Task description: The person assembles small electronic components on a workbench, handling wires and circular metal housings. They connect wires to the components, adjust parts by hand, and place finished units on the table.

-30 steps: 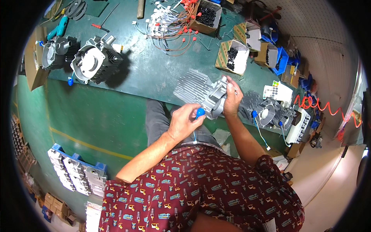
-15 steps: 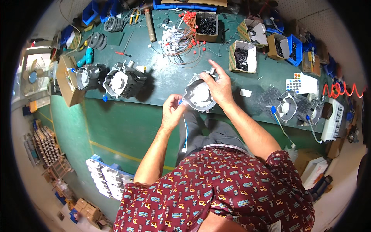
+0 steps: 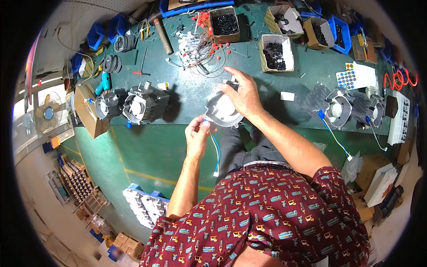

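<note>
My right hand (image 3: 241,95) lies over a grey finned motor housing (image 3: 221,112) at the near edge of the green workbench (image 3: 187,95), gripping it from above. Just below and left of it, my left hand (image 3: 198,135) pinches the top end of a thin blue cable (image 3: 215,151) at the housing's lower left rim. The cable hangs down to a small white plug. My fingers cover part of the housing.
Two finished motors (image 3: 144,104) stand at the left of the bench, more with blue cables (image 3: 344,107) at the right. A bundle of red-tipped wires (image 3: 200,42) and several boxes of black parts (image 3: 275,53) sit behind. A crate of parts (image 3: 147,207) rests on the floor.
The view has swung so the bench sits more central. The housing has moved left and been turned in my right hand. My left hand has stayed at its rim with the blue cable.
</note>
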### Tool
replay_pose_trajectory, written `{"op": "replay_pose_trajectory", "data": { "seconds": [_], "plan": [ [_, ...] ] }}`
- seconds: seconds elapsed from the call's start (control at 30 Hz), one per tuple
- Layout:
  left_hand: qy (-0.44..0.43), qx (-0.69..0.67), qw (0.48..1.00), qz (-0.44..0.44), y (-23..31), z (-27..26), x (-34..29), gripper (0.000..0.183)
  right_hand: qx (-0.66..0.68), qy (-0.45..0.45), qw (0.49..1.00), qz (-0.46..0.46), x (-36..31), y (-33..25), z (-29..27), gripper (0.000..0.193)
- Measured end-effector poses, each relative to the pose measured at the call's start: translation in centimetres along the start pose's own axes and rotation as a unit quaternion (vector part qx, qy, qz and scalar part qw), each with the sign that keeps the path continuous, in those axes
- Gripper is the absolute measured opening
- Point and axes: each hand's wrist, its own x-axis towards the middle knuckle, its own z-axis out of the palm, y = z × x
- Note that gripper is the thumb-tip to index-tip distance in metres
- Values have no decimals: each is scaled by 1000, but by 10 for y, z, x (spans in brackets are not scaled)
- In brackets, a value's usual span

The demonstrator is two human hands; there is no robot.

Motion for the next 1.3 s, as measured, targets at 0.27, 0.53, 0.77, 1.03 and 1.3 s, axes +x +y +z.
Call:
{"op": "replay_pose_trajectory", "data": {
  "seconds": [0.27, 0.53, 0.77, 1.03, 1.3],
  "plan": [
    [47, 157, 983, 78, 7, -3, -14, 29, -19, -13, 999, 47, -3, -10, -2, 53],
    [40, 24, 999, 5, 6, -5, -4, 19, -2, -23, 998, 65, -4, -13, -4, 50],
    [-30, -97, 993, -61, 11, -10, 4, 14, -17, -13, 999, 28, -2, -7, -3, 40],
    [-31, -19, 999, 35, 1, -9, 0, 22, -27, -17, 999, 26, -1, -8, -4, 31],
    [-71, -150, 981, -98, 3, -16, 6, 23, -16, -35, 999, 19, 1, -8, -4, 28]
  ]
}}
